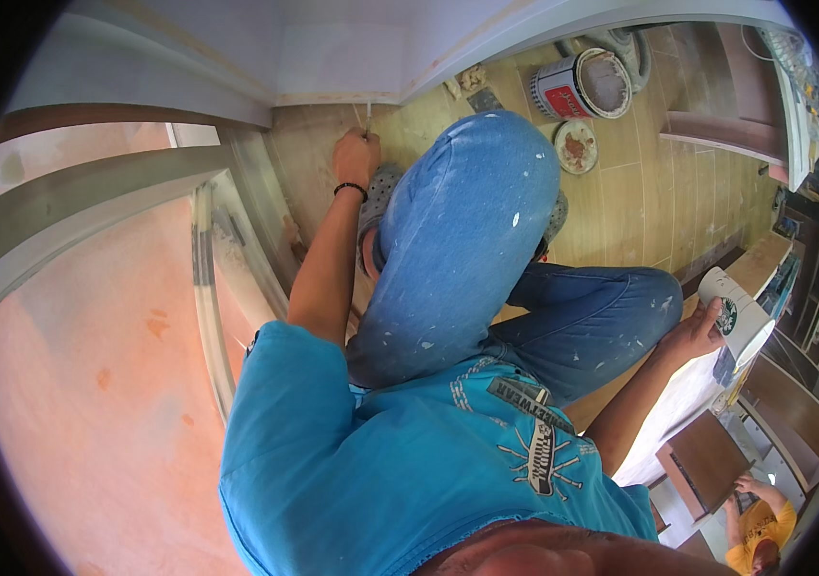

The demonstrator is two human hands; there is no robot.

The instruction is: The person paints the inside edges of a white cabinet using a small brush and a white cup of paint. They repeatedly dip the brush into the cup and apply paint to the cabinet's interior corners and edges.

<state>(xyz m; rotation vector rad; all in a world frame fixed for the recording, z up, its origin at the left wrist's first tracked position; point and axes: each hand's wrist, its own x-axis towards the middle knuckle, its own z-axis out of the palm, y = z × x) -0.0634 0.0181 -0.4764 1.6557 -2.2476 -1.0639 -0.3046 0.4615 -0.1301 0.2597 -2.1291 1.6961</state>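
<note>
My left hand (357, 156) is closed around the handle of a slim paintbrush (369, 119), reaching out low over the floor. The brush's tip meets the bottom edge of a white-painted panel (341, 61); its bristles are too small to make out. Out to the right, my right hand (693, 333) grips a white cup (739, 317) with a green Starbucks logo. The cup is tilted and its contents are hidden. Between my arms are my bent knees in paint-spotted jeans (481, 216).
An open paint can (560, 90) with pale contents stands on the wood-look floor (621, 201), beside a stained round lid (576, 147). A wooden frame (204, 245) and orange wall (92, 374) lie left. A person in yellow (762, 529) handles a brown panel (704, 461).
</note>
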